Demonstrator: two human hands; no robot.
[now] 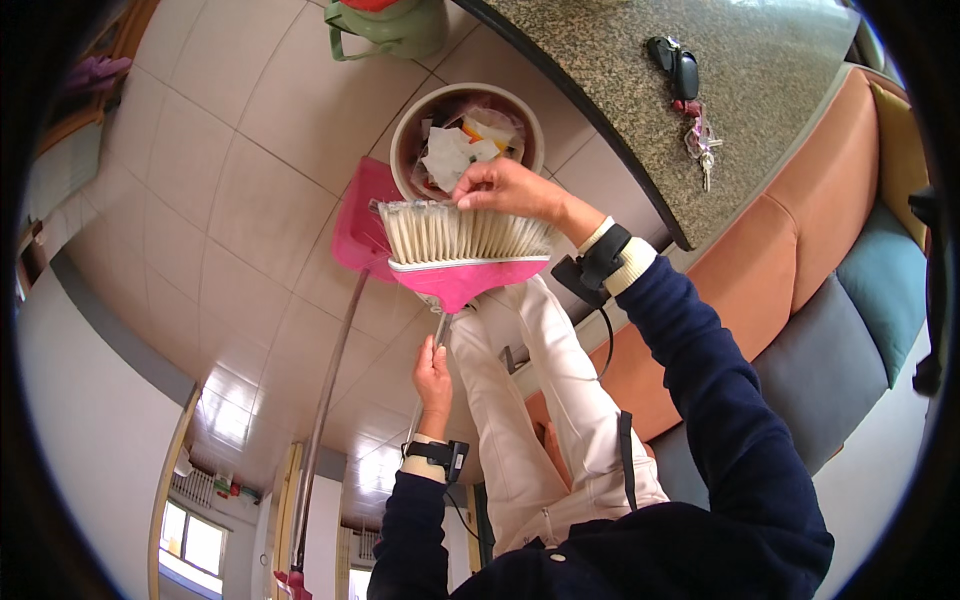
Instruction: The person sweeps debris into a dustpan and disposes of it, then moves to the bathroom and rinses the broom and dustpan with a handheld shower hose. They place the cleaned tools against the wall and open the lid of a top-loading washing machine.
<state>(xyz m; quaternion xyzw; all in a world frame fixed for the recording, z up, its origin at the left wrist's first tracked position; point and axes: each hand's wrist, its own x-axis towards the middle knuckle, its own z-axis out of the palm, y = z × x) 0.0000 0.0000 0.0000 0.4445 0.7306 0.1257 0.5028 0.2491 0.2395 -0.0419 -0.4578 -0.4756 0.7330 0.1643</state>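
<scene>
A pink broom (pixel 462 275) is turned with its pale bristles upward, in front of my legs. My left hand (pixel 432 378) is closed around its metal handle just below the pink head. At the bristle tips my right hand (pixel 505 190) pinches with thumb and fingers; grey fluff clings along those tips, but what lies between the fingers is too small to name. Just beyond the bristles stands a round trash bin (pixel 533 120) holding crumpled paper and plastic wrappers. Behind the broom's left side, a pink dustpan (pixel 360 215) with a long metal handle rests on the tiles.
A speckled stone table (pixel 620 70) with a dark curved edge is at the upper right, a bunch of keys (pixel 690 110) on it. An orange sofa (pixel 740 270) with grey and teal cushions runs down the right. A green watering can (pixel 395 28) stands at the top.
</scene>
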